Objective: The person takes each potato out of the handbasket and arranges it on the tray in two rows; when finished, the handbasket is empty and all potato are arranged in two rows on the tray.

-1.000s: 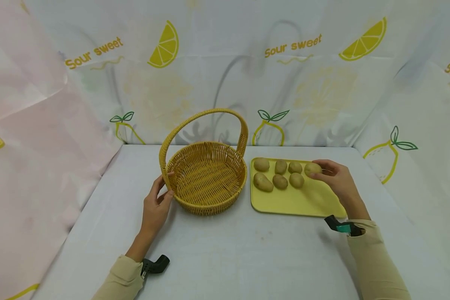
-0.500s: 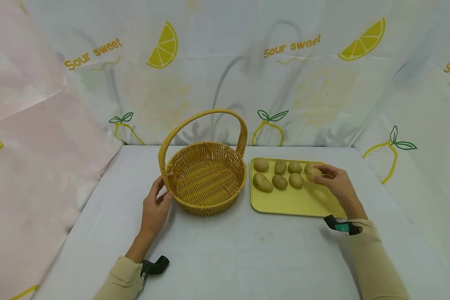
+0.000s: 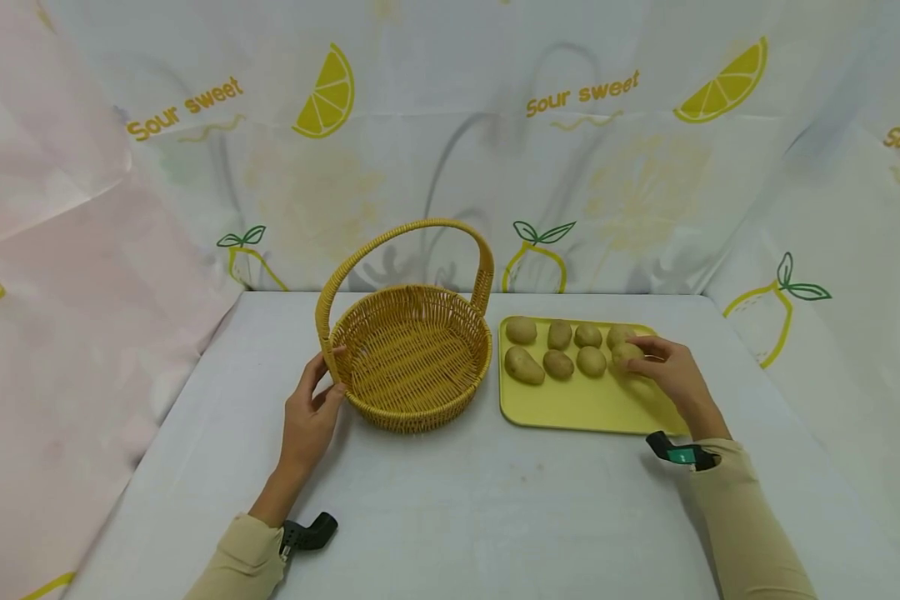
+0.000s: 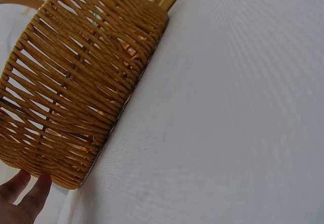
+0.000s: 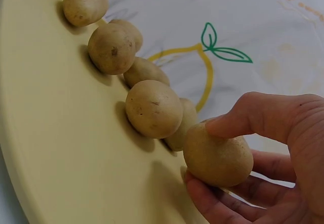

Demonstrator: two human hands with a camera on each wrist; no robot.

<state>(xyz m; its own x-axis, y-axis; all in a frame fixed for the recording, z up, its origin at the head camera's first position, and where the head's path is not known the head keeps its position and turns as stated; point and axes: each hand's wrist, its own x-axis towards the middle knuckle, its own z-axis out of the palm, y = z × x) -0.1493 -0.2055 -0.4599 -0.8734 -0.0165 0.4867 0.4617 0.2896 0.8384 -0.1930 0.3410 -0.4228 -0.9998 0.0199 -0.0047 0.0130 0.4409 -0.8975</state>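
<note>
My left hand point(image 3: 310, 419) holds the near-left rim of a round yellow-brown wicker basket point(image 3: 414, 419) beside one foot of its tall arched handle point(image 3: 360, 258). In the left wrist view, two fingertips point(image 4: 39, 187) touch the basket's woven side point(image 4: 76, 77). Over the yellow tray point(image 3: 562, 408), my right hand point(image 3: 677, 377) pinches a potato point(image 5: 217, 157) between the thumb on top and the fingers below. The held potato is at the right end of the near row, close over the tray. Several other potatoes point(image 3: 591, 361) lie in two rows on the tray's far half.
Basket and tray stand side by side on a white-covered table point(image 3: 450, 508). A printed lemon-pattern cloth point(image 3: 435, 125) hangs behind and along both sides. Each wrist wears a black camera mount, the left one point(image 3: 311, 532) low and the right one point(image 3: 678, 451) near the tray's front corner.
My right hand has brought its potato from the far row toward me, and another potato now shows behind it in that row. My left hand has stayed on the basket.
</note>
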